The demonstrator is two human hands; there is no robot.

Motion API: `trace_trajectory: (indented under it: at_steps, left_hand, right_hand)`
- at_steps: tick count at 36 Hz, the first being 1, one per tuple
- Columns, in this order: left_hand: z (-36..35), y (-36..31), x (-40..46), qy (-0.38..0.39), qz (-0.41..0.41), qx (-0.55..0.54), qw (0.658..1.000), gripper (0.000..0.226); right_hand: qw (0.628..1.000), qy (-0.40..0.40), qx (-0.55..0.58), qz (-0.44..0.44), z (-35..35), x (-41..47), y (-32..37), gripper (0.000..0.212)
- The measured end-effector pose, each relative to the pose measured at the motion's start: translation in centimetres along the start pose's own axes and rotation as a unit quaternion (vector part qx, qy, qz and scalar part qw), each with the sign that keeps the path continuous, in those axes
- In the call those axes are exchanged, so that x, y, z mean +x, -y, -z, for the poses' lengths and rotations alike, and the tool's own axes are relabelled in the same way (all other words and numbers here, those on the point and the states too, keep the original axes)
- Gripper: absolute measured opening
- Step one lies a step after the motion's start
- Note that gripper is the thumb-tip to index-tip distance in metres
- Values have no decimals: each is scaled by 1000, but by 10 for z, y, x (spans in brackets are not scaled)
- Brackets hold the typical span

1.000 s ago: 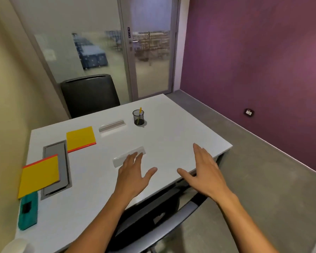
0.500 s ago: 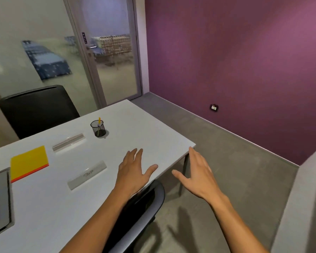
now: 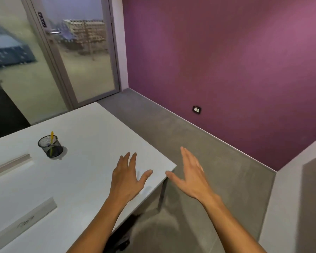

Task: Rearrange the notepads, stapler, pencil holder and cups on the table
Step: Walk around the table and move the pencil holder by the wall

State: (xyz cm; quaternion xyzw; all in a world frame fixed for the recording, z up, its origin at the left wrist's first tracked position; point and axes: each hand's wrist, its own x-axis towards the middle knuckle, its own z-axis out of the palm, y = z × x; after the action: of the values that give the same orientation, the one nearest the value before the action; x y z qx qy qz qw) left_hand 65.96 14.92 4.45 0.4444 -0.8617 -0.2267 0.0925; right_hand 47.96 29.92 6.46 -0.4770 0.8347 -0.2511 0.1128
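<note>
Black mesh pencil holder (image 3: pixel 50 146) remains left of your splayed, empty left hand (image 3: pixel 126 177) and right hand (image 3: pixel 191 175); notepads gone from view, nothing rearranged yet.

Both hands spread, holding nothing — left hand (image 3: pixel 127 177) over the white table (image 3: pixel 84 136), right hand (image 3: pixel 191 175) past its corner — pencil holder (image 3: pixel 50 146) at ten o'clock

Your black wire-mesh cylindrical pencil holder (image 3: pixel 50 148) stands upright on the white table, well beyond and to the left of your left hand (image 3: pixel 127 177), apart from it. You can see one yellow pencil (image 3: pixel 52 141) inside, poking above its rim.
</note>
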Motion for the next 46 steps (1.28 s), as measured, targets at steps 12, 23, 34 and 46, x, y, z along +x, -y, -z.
trace_trajectory:
  at_steps: [12, 23, 34, 46]
  left_hand:
    - [-42, -66, 115, 15, 30, -7, 999, 100]
    - [-96, -163, 219, -45, 61, -21, 997, 96]
    - [-119, -219, 292, -84, 125, -20, 988, 96]
    - [-121, -170, 403, -106, 206, -30, 972, 98]
  right_hand:
    - [999, 33, 1, -6, 24, 117, -82, 104]
    - [995, 45, 2, 93, 79, 244, -188, 103]
    - [984, 75, -3, 158, 116, 353, -237, 104]
    - [966, 125, -28, 223, 72, 496, -219, 103]
